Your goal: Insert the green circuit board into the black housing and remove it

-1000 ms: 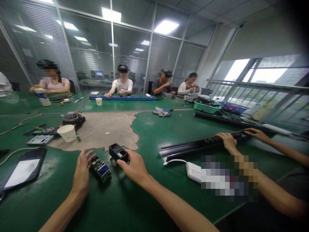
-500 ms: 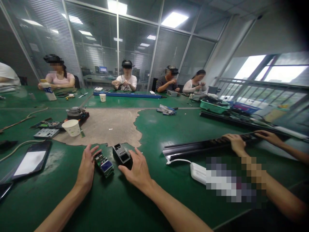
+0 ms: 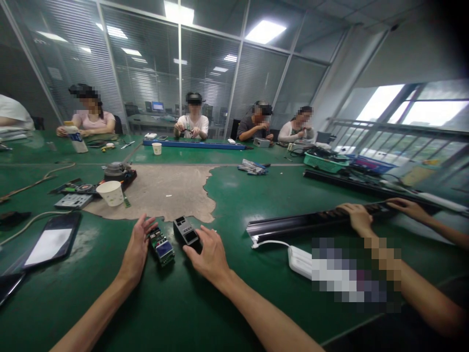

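A small green circuit board with a blue screen (image 3: 162, 247) lies on the green table. Against its left side rests my left hand (image 3: 136, 249), fingers spread and not wrapped round it. Just right of the board is a grey and black plastic case (image 3: 185, 231), its face turned up and a little tilted. My right hand (image 3: 210, 252) is at the right edge of the case, thumb and fingers apart; whether the fingertips touch it is hard to tell. A narrow strip of table separates board and case.
A paper cup (image 3: 111, 193) and a metal part (image 3: 72, 201) stand at the left, near a black tray (image 3: 53, 240). At the right, another person's hands rest on a long black bar (image 3: 293, 226), beside a white power strip (image 3: 301, 261). Several people sit across the table.
My left hand and the board sit very slightly further right in view. The case is also slightly right; my right hand still lies beside it. Otherwise the layout is the same.
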Motion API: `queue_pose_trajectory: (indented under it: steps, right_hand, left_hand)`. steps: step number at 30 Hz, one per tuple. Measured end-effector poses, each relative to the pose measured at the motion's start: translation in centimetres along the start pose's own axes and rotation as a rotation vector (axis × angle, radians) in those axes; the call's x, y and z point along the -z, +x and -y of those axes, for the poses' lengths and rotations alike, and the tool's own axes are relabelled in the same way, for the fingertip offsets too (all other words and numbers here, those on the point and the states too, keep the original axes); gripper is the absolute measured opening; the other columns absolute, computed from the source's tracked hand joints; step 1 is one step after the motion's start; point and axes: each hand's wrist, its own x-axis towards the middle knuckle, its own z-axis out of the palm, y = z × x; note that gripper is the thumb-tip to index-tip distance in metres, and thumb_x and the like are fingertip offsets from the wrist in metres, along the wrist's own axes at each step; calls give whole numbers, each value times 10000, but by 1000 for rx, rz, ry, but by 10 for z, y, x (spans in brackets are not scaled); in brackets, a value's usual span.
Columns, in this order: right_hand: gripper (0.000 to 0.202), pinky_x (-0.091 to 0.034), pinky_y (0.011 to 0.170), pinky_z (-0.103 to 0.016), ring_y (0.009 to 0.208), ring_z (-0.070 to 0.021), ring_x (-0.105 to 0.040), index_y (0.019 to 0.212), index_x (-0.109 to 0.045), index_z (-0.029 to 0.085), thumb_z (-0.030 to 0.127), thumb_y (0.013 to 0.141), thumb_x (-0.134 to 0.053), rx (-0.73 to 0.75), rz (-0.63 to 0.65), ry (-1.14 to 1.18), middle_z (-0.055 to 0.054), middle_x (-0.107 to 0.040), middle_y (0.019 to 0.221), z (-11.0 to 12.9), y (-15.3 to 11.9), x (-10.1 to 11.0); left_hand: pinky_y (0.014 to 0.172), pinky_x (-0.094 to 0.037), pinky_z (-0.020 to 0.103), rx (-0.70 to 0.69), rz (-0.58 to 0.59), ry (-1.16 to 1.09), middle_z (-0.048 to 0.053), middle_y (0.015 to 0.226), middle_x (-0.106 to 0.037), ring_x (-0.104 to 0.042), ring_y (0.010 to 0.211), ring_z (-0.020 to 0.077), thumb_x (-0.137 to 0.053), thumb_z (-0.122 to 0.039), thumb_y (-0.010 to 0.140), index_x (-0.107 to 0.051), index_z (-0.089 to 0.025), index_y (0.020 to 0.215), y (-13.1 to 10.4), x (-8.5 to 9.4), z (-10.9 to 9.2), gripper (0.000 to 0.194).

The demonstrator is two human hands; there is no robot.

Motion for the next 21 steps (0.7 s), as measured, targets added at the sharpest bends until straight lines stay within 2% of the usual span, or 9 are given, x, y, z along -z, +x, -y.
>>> queue_pose_trajectory:
  steps: [4,8,13,16,21]
  right_hand:
    - [380,-430,1057,-475,1148,-287,-626,1130,-682,191,365,796,-734,-11,-39,143,-115,-698,1164,9,6,10]
    - [347,-478,1007,-421,1087,-258,-658,1119,-683,213,374,814,-722,59,-58,257,-79,-711,1135,31,8,18]
    - [349,-452,1006,-428,1060,-268,-649,1052,-687,207,415,778,-750,143,-43,168,-82,-718,1073,56,7,10]
    - [355,-452,979,-432,1004,-271,-654,999,-675,188,445,764,-750,131,2,105,-93,-716,1031,65,4,2]
    - [434,-334,1095,-445,1090,-264,-620,1082,-631,184,445,758,-758,148,0,62,-93,-702,1076,73,-3,-8]
  left_hand:
    - [1118,-330,496,-21,-23,32,110,1388,-557,-523,1287,276,-408,-700,929,-448,-283,1428,2,4,0,652]
    - [1088,-369,459,20,-58,-31,111,1375,-566,-524,1282,272,-400,-718,920,-446,-253,1426,7,8,-4,689]
    - [1043,-414,407,86,-51,-121,105,1271,-631,-583,1203,255,-390,-736,910,-451,-226,1424,9,9,-8,726]
    - [1082,-371,404,107,-67,-92,93,1274,-630,-557,1237,250,-395,-739,907,-487,-235,1404,6,7,-8,714]
    - [1105,-346,417,84,-71,-62,70,1288,-637,-560,1241,240,-382,-737,914,-507,-265,1389,3,5,-10,682]
